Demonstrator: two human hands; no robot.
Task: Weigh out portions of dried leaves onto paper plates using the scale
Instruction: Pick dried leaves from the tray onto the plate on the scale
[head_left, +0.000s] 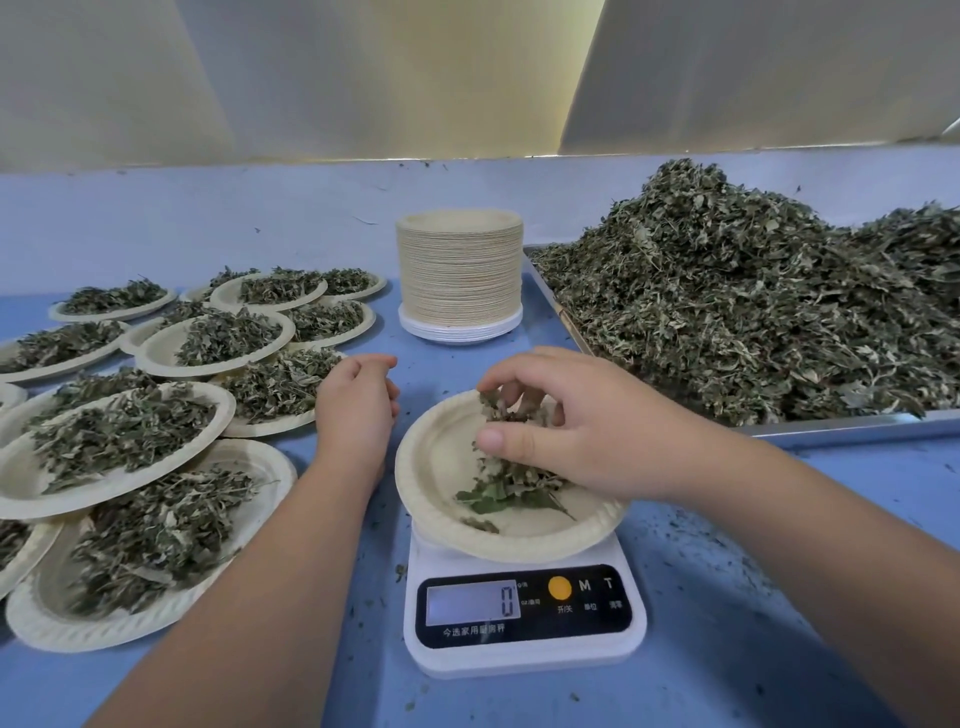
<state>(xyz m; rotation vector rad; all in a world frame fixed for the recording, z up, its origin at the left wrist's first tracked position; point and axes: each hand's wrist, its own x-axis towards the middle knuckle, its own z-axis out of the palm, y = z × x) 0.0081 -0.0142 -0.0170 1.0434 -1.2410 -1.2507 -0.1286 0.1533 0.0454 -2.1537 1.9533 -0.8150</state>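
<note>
Blue tabletop (727, 597), pale wall behind. Status:

- Scale (524, 613) at near centre, one paper plate (441, 467) sitting on it. Display (506, 601) reads 0.
- Right hand (566, 431) is over that plate, fingers and thumb curled round a clump of leaves (509, 483). The bottom of the clump touches the plate and a few loose leaves lie beside it. My guess is the hand is carrying most of the weight, hence the zero.
- Left hand (356, 405) is just left of the scale plate, loosely curled, with nothing in it that I can see. It sits between that plate and the filled ones.
- Done: a dozen or so filled plates (31, 483) on the left, overlapping and partly stacked. Some are cut off by the frame edge, so no exact count.
- Supply: big heap of dried leaves (753, 312) in a metal tray (841, 423) on the right. Tall stack of empty plates (460, 270) stands far centre, just beside the tray's corner.

Read: this portion has barely begun. Next is to let go, read the display and top up from the heap. Judging by the heap and the stack, far more portions are left than are done. Crumbs are scattered around the scale.
</note>
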